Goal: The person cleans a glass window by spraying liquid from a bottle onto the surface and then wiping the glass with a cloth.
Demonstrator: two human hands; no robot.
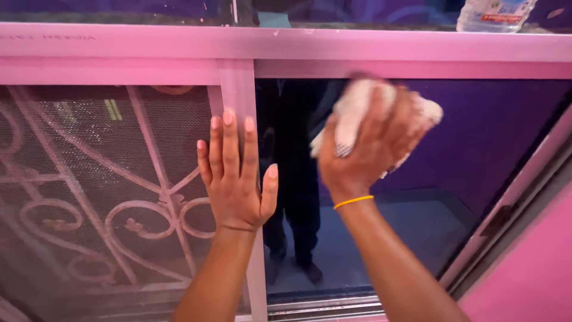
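1. Two bare forearms are rising from the bottom edge toward a pink-framed sliding window (381, 50), and they are the closest things to the viewer
2. Her left hand (235, 173) is lying flat and spread wide, fingers pointing up, and it is pressing on the pink upright bar (237, 89) where the two window halves meet; it is holding nothing
3. Her right hand (369, 149) is curling tightly around a crumpled white cloth (357, 110), which is bunching out above and beside the knuckles and looking blurred; a thin yellow band (353, 202) is circling that wrist
4. That cloth is sitting against the glass pane (476, 149) on the right half of the window, high up, just under the top rail
5. Most of the pane is stretching away to the right of the cloth and below it, with its long side running downward toward the metal track (325, 307), so the right hand is clearly the nearer one to it, while the left is staying off the glass at its left border
6. Left of the bar, a mesh screen (77, 137) is covering curly pink scrollwork (143, 220)
7. Dark reflections are showing in the glass, and a clear plastic bottle (494, 13) is standing on the ledge above, well apart from both hands
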